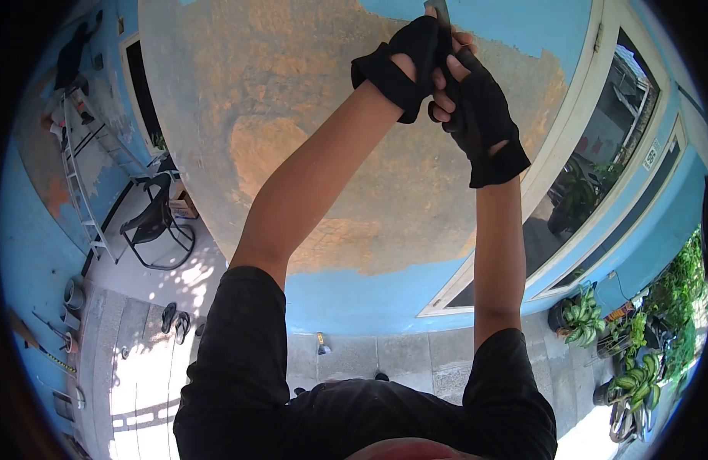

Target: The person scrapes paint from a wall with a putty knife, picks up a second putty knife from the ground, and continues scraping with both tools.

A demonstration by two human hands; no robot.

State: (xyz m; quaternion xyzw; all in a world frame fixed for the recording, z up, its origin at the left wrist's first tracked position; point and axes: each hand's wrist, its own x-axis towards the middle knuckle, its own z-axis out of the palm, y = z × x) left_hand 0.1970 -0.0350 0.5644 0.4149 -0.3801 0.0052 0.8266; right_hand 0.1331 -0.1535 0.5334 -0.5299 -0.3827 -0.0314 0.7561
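Both my hands are raised close to the wall (293, 153), whose blue paint is stripped to a grey and orange-brown patch. Each wears a black fingerless glove. My left hand (411, 65) is closed around a scraper (444, 19), its dark flat blade pointing up at the top edge of the view. My right hand (480, 111) meets it just to the right, fingers curled in and thumb up against the tool's lower part. The gloves hide most of the handle.
A yellow-handled scraper (322, 343) lies on the paving below. At left, another person (72, 57) is up on a ladder (82, 169) near a black chair (158, 222). Sandals (175, 322) lie on the floor. Right are a framed window (592, 153) and potted plants (582, 316).
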